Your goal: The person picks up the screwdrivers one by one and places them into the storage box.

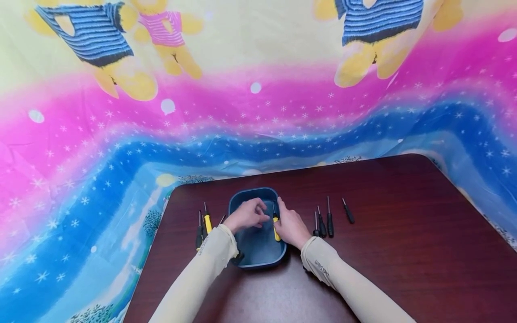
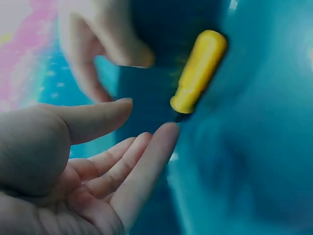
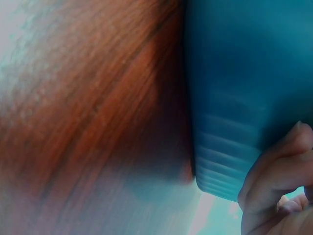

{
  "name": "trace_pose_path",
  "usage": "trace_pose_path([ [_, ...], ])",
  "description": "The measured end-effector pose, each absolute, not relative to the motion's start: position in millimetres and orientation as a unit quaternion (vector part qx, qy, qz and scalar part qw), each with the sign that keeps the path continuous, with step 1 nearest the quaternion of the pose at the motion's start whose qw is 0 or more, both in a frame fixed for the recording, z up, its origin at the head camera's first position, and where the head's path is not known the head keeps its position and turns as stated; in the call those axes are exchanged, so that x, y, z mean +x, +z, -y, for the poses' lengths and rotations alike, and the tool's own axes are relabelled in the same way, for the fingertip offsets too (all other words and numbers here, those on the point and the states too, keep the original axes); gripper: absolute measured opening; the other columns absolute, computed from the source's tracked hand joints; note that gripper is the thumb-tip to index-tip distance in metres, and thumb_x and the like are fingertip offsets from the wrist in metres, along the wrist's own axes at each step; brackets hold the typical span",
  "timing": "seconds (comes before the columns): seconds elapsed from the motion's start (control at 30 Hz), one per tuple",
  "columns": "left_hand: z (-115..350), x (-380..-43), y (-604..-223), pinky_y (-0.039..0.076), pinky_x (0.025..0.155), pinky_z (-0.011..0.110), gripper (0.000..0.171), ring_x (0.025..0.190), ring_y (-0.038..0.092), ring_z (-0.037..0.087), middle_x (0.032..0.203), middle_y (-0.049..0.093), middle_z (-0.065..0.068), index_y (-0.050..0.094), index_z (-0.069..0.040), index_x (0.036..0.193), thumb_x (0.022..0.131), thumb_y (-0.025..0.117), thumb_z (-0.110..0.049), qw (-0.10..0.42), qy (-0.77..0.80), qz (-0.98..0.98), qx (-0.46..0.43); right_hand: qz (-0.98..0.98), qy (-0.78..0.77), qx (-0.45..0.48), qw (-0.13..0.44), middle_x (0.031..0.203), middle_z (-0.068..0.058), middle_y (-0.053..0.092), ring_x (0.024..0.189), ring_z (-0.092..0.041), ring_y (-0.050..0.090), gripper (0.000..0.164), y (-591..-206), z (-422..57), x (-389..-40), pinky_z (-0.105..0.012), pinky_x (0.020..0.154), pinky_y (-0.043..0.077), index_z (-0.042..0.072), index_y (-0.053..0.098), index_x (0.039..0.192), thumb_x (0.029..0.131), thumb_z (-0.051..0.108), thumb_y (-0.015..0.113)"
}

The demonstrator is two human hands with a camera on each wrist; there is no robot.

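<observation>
Over the box (image 1: 258, 256) hangs the left hand (image 1: 247, 214), fingers apart; right hand (image 1: 291, 225) grips rim; cuff lettering (image 1: 322, 268) illegible

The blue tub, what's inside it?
A yellow-handled screwdriver is inside the blue tub. The left hand hides part of the bottom, so I can't tell what's under there.

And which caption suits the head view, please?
Two hands at a rectangular blue plastic box containing a yellow-handled screwdriver, on a red-brown wooden table.
</observation>
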State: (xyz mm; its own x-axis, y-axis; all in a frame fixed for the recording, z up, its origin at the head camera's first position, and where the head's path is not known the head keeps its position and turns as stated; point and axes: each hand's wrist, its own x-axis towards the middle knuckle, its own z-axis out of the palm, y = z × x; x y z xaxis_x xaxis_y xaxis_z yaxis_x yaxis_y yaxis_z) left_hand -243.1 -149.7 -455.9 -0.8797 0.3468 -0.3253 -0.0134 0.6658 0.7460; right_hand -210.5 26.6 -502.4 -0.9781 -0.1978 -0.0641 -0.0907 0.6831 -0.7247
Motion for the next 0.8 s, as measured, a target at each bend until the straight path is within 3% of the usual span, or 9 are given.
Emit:
trace_pose_path([
  [0.23,176.5,-231.1,-431.7,0.059,0.084,0.041,0.026,0.095,0.068,0.022,0.104,0.07,0.004,0.066,-0.012,0.121,0.099,0.072,-0.024,0.077,0.325,-0.935,0.12,-0.913,-0.396,-0.074,0.072,0.061,-0.004,0.056,0.05,-0.018,0.055,0.079,-502.9,-24.3,-209.7,-0.03,0.055,0.048,0.007,0.018,0.165,0.099,0.008,0.062],
  [0.4,204.2,-229.0,-423.7,0.056,0.091,0.045,0.03,0.1,0.068,0.023,0.109,0.07,0.006,0.066,-0.012,0.126,0.098,0.072,-0.022,0.005,0.292,-0.949,0.116,-0.912,-0.399,-0.075,0.066,0.06,-0.004,0.055,0.049,-0.019,0.053,0.079,-502.9,-24.8,-209.3,-0.03,0.053,0.046,0.007,0.019,0.165,0.099,0.007,0.061],
  [0.57,238.4,-229.6,-426.0,0.053,0.096,0.05,0.038,0.108,0.068,0.029,0.118,0.068,0.011,0.063,-0.009,0.133,0.098,0.071,-0.022,-0.028,0.259,-0.961,0.094,-0.913,-0.396,-0.078,0.062,0.06,-0.004,0.055,0.049,-0.018,0.053,0.079,-503.0,-24.8,-209.9,-0.03,0.053,0.046,0.006,0.019,0.165,0.098,0.007,0.061],
  [0.8,277.8,-228.8,-442.5,0.052,0.094,0.054,0.04,0.109,0.064,0.034,0.124,0.064,0.017,0.06,-0.005,0.136,0.1,0.068,-0.021,-0.019,0.216,-0.975,0.043,-0.914,-0.392,-0.078,0.064,0.06,-0.004,0.055,0.049,-0.019,0.053,0.08,-504.7,-24.5,-211.0,-0.03,0.054,0.046,0.007,0.018,0.165,0.098,0.007,0.061],
])
